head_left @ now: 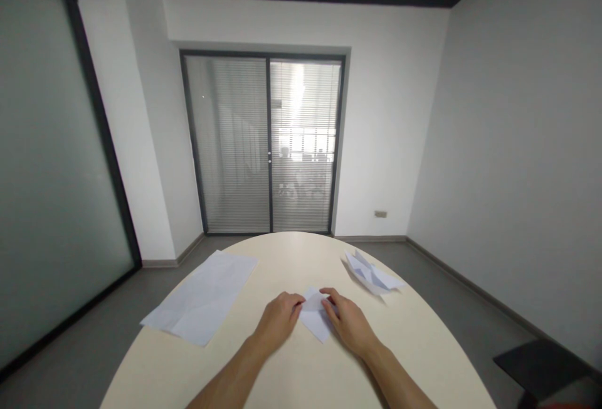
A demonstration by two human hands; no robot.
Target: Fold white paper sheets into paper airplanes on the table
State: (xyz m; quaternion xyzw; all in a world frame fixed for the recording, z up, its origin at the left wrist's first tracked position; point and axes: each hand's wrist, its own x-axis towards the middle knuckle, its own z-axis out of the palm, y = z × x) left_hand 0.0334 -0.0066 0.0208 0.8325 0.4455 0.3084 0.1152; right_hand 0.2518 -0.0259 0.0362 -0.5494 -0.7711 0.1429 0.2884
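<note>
A small piece of folded white paper (316,319) lies between my two hands near the middle of the table. My left hand (281,316) has its fingers curled and closed on the paper's left edge. On the other side, my right hand (345,318) pinches the right edge, with thumb and index finger bent over it. Parts of the paper are hidden beneath the fingers of both hands. At the right of the table rests a folded white paper shape (373,274) with raised points. Flat on the left side is a larger white paper sheet (207,296) with faint creases.
The round cream table (291,258) fills the lower view. Its curved edge passes close to both the large sheet and the folded shape. A dark chair (540,362) stands at the lower right. Beyond the table is a glass door (230,145) with blinds.
</note>
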